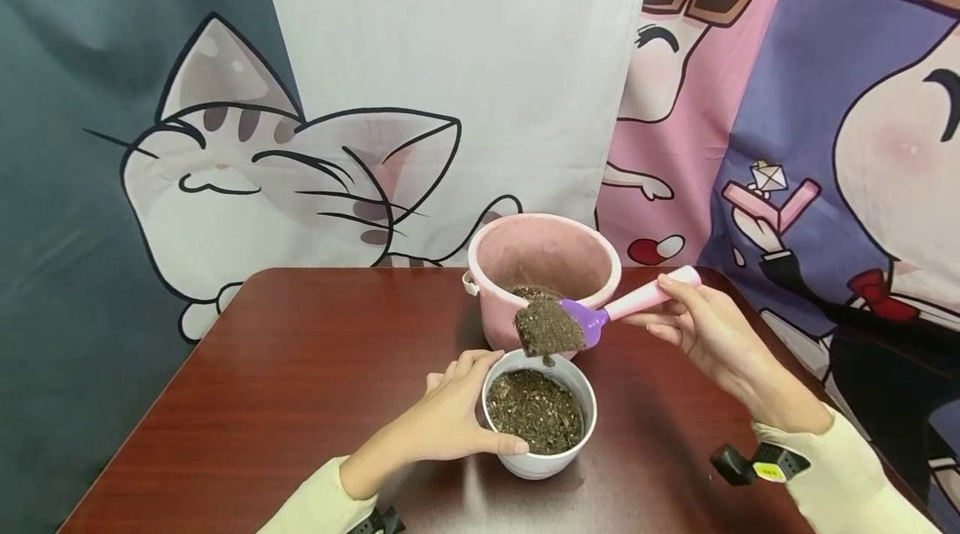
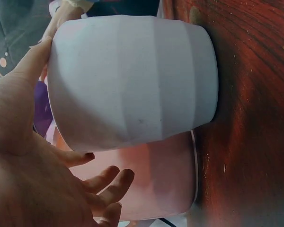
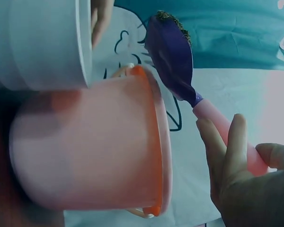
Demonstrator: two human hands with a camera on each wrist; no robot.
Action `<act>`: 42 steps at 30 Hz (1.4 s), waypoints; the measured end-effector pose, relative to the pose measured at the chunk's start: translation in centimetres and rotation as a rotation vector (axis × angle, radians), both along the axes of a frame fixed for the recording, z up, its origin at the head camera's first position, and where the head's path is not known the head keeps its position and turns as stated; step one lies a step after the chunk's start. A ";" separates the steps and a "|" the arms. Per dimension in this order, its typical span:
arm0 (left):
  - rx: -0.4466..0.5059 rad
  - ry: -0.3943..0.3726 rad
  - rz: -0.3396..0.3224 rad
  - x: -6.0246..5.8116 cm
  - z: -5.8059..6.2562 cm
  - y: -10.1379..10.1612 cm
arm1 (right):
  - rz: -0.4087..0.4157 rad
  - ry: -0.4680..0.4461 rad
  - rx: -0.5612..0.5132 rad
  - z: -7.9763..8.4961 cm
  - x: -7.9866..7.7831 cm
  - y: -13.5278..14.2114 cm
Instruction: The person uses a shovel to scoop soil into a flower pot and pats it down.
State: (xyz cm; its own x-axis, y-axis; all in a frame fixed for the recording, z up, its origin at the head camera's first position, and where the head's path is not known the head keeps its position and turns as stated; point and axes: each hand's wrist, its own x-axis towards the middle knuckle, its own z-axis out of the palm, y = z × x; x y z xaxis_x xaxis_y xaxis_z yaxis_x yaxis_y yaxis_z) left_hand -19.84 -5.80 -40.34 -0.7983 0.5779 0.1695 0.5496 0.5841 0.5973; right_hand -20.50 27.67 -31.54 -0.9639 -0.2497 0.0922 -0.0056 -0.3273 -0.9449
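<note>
In the head view my right hand [image 1: 720, 338] holds a small trowel by its pink handle [image 1: 641, 299], between thumb and fingers. Dark soil [image 1: 550, 326] heaps on the trowel's purple blade [image 1: 592, 322], which is over the far rim of a white flower pot [image 1: 536, 466]. Soil [image 1: 534, 413] also fills much of that pot. My left hand [image 1: 450, 421] grips the pot at its near left rim, thumb toward me; its lower fingers spread off the wall in the left wrist view. Right behind the pot stands a pink bucket [image 1: 497, 309] with soil inside.
Both containers stand on a reddish-brown wooden table [image 1: 360, 351]. A cartoon-printed cloth [image 1: 450, 34] hangs behind its far edge. The bucket's pale handle joint [image 1: 470, 283] sticks out at its left side.
</note>
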 end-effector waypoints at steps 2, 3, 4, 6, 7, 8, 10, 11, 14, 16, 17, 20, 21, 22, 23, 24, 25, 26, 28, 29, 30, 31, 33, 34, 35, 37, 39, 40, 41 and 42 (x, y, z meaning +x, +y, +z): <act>0.000 -0.004 0.001 -0.1 0.0 0.0 | -0.006 -0.007 0.017 -0.4 0.6 -0.1; -0.002 -0.006 0.002 -0.1 0.0 0.0 | -0.012 -0.016 0.020 -0.7 0.9 -0.1; -0.003 -0.007 0.001 -0.1 0.0 0.0 | -0.018 -0.026 0.027 -1.0 1.2 -0.2; -0.003 -0.011 0.001 -0.1 0.0 -0.1 | -0.034 -0.042 0.054 -1.6 1.7 -0.4; -0.002 -0.014 0.000 -0.1 0.1 -0.1 | -0.050 -0.056 0.059 -2.0 2.0 -0.4; -0.001 -0.016 0.001 -0.1 0.1 -0.1 | -0.062 -0.061 0.077 -2.3 2.2 -0.5; 0.002 -0.023 0.001 -0.1 0.1 -0.1 | -0.091 -0.059 0.119 -2.8 2.5 -0.8; 0.005 -0.027 0.002 -0.1 0.1 -0.2 | -0.106 -0.052 0.140 -2.9 2.6 -0.9; 0.012 -0.037 0.005 -0.1 0.2 -0.2 | -0.144 -0.007 0.205 -3.0 2.7 -1.1; 0.013 -0.040 0.004 0.0 0.2 -0.3 | -0.161 0.029 0.242 -2.8 2.7 -1.2; 0.014 -0.042 0.003 0.0 0.2 -0.3 | -0.168 0.053 0.267 -2.7 2.7 -1.2; 0.015 -0.045 0.000 0.0 0.2 -0.2 | -0.191 0.117 0.362 -2.1 2.8 -1.1; 0.015 -0.045 0.001 0.0 0.2 -0.2 | -0.199 0.137 0.400 -1.8 2.8 -1.0; 0.015 -0.046 0.001 0.0 0.3 -0.2 | -0.206 0.155 0.434 -1.6 2.8 -0.9; 0.016 -0.047 0.002 0.0 0.3 -0.2 | -0.213 0.173 0.469 -1.4 2.8 -0.9; 0.017 -0.048 0.003 0.0 0.3 -0.2 | -0.212 0.185 0.502 -1.2 2.8 -0.8; 0.017 -0.048 0.003 0.0 0.3 -0.2 | -0.213 0.196 0.527 -1.0 2.8 -0.7; 0.016 -0.049 0.003 0.0 0.3 -0.2 | -0.214 0.206 0.545 -0.8 2.8 -0.7; 0.016 -0.048 0.000 0.0 0.4 -0.2 | -0.212 0.225 0.585 -0.5 2.9 -0.7; 0.016 -0.049 -0.001 0.0 0.4 -0.2 | -0.214 0.233 0.605 -0.4 2.9 -0.7; 0.016 -0.049 -0.003 0.0 0.3 -0.2 | -0.213 0.242 0.623 -0.2 3.0 -0.8; 0.016 -0.048 -0.005 0.0 0.3 -0.2 | -0.220 0.248 0.639 -0.1 3.1 -0.8; 0.018 -0.049 -0.009 0.0 0.3 -0.2 | -0.244 0.267 0.683 0.2 3.3 -0.8; 0.018 -0.050 -0.010 0.0 0.3 -0.2 | -0.259 0.273 0.701 0.3 3.5 -0.8; 0.018 -0.050 -0.010 0.0 0.3 -0.2 | -0.273 0.275 0.722 0.4 3.6 -0.8; 0.017 -0.051 -0.010 0.0 0.3 -0.1 | -0.299 0.282 0.759 0.6 3.9 -0.8; 0.015 -0.051 -0.010 0.1 0.3 -0.1 | -0.318 0.288 0.790 0.7 4.3 -0.8; 0.014 -0.049 -0.011 0.1 0.3 -0.1 | -0.324 0.290 0.799 0.8 4.4 -0.9; 0.013 -0.047 -0.011 0.1 0.3 -0.1 | -0.330 0.296 0.808 0.8 4.6 -1.0; 0.015 -0.046 -0.012 0.1 0.3 -0.1 | -0.333 0.304 0.810 0.8 4.7 -1.1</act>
